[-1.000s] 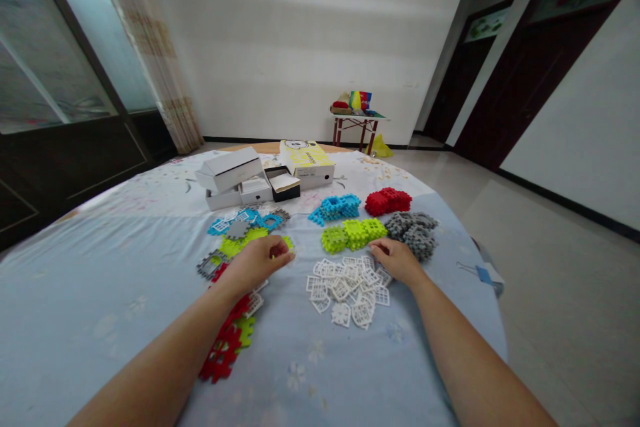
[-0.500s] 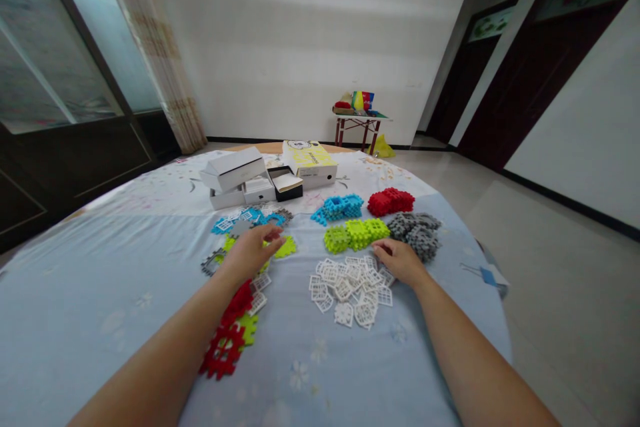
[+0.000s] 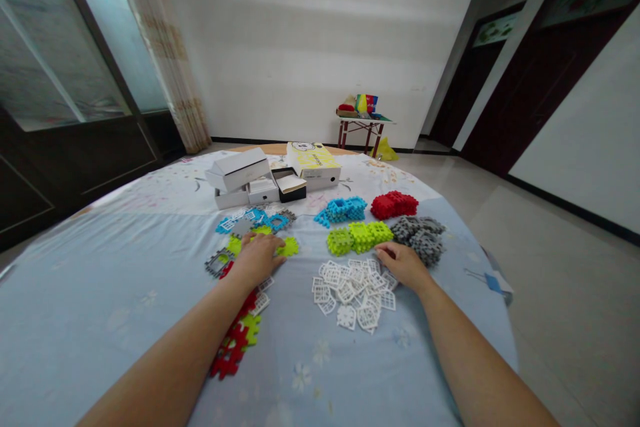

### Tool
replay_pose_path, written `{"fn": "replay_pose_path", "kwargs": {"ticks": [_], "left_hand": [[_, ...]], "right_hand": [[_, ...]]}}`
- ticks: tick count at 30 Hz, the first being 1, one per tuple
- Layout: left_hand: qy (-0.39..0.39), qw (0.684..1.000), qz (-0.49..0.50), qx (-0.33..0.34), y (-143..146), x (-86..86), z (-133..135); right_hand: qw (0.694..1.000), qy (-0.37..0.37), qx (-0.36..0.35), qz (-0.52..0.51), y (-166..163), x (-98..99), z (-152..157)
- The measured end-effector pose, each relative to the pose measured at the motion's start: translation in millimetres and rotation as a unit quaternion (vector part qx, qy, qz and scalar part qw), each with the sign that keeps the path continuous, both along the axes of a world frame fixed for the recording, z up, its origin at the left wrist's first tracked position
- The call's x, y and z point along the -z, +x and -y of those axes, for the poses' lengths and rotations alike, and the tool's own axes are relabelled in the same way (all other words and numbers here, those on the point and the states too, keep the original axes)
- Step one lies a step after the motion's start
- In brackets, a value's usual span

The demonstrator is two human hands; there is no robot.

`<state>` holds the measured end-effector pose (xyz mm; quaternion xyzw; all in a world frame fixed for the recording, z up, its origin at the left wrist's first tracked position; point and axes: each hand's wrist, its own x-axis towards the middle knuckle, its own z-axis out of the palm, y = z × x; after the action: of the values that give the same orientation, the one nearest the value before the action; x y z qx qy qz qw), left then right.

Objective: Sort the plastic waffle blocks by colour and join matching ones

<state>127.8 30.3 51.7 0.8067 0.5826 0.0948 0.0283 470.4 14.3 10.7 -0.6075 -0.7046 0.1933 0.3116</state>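
Observation:
My left hand (image 3: pixel 259 257) lies palm down, fingers flat, on loose lime green flat pieces (image 3: pixel 289 248) among blue flat pieces (image 3: pixel 250 217) and a grey one (image 3: pixel 216 263). Red and green flat pieces (image 3: pixel 235 341) lie under my left forearm. My right hand (image 3: pixel 404 263) rests with curled fingers at the far right edge of a pile of white lattice pieces (image 3: pixel 353 284); I cannot make out anything in it. Beyond stand assembled cubes: lime green (image 3: pixel 358 237), blue (image 3: pixel 343 209), red (image 3: pixel 394 204) and grey (image 3: pixel 419 235).
White boxes (image 3: pixel 237 173), a small open black box (image 3: pixel 291 185) and a yellow-topped box (image 3: pixel 313 161) stand at the far side of the light blue floral cloth (image 3: pixel 100 293). A blue clip (image 3: pixel 491 282) lies at the right edge. A small red-legged table (image 3: pixel 361 128) stands by the wall.
My left hand went from a closed pinch to reaching forward, then settled flat on the green pieces. My right hand barely moved. The view shifted slightly.

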Motion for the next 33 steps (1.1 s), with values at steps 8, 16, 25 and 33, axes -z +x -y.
{"fn": "replay_pose_path", "kwargs": {"ticks": [8, 16, 25, 33], "left_hand": [[-0.007, 1.000, 0.009, 0.019, 4, -3.2, 5], [-0.116, 0.971, 0.201, 0.063, 6, -19.0, 6], [-0.044, 0.992, 0.119, -0.023, 3, -7.6, 3], [-0.049, 0.998, 0.011, 0.036, 10, -4.8, 10]], "right_hand": [[1.000, 0.004, -0.008, 0.000, 0, -1.6, 0], [1.000, 0.003, -0.006, 0.000, -1, -3.2, 1], [1.000, -0.002, -0.006, -0.002, 0, -0.2, 0], [1.000, 0.002, -0.009, -0.014, -2, -3.4, 2]]}}
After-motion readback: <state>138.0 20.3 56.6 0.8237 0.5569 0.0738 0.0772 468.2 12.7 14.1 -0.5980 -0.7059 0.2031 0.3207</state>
